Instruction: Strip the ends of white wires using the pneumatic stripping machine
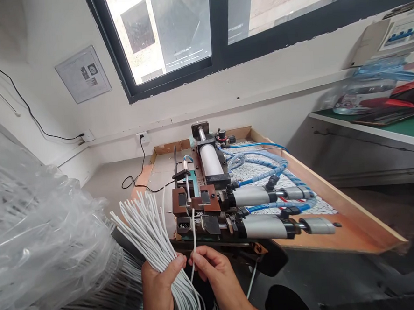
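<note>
A thick bundle of white cables [148, 228] is wrapped in my left hand [160, 284], its cut ends fanning up and to the left. My right hand [216, 276] pinches a single white cable [194, 235] between thumb and fingers, just right of the bundle. That cable rises to the front of a pneumatic machine [215, 173], and its upper end sits at the gap between the brown jaw blocks [209, 199]. Whether the jaws touch the cable I cannot tell. Both hands are close together, below the machine.
Plastic-wrapped cable bundles [50, 230] stand at the left. Blue air hoses [263, 163] and silver cylinders [267, 226] lie right of the jaws, inside a wooden-edged tray [336, 203]. A green-topped shelf [401, 124] with a plastic jug [364, 89] juts in at the right.
</note>
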Tool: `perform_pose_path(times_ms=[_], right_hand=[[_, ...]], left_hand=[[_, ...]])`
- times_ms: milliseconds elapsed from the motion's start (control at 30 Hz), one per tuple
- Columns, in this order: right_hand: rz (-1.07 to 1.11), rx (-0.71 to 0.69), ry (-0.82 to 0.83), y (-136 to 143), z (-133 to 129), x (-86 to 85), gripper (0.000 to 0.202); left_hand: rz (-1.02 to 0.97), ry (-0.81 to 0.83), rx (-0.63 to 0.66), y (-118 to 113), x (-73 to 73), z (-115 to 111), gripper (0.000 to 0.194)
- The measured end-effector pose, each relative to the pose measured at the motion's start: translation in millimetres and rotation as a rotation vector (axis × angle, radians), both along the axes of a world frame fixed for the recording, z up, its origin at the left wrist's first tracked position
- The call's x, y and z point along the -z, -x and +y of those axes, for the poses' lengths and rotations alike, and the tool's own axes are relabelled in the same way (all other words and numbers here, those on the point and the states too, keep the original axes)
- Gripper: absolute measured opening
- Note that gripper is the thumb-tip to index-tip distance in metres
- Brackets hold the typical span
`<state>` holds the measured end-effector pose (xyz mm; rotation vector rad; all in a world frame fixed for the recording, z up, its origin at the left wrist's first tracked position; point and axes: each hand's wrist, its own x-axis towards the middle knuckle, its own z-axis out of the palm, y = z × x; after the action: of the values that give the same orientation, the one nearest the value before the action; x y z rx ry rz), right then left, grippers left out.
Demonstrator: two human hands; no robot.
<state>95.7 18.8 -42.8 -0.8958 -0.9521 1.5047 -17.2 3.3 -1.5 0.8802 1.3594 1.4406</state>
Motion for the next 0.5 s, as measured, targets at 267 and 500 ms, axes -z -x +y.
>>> perform_pose_path(times_ms=[267,500], right_hand=[[0.249,-0.010,0.208,-5.1,9.8,-9.4,0.027],[0.302,-0.039,0.273,-5.9,12.6,-16.1,0.028]], left_hand=[[-0.185,0.087,-0.014,-5.5,-5.3,1.7,0.017],[-0.178,0.070,-0.062,-8.5,-5.0,0.7,0.016]])
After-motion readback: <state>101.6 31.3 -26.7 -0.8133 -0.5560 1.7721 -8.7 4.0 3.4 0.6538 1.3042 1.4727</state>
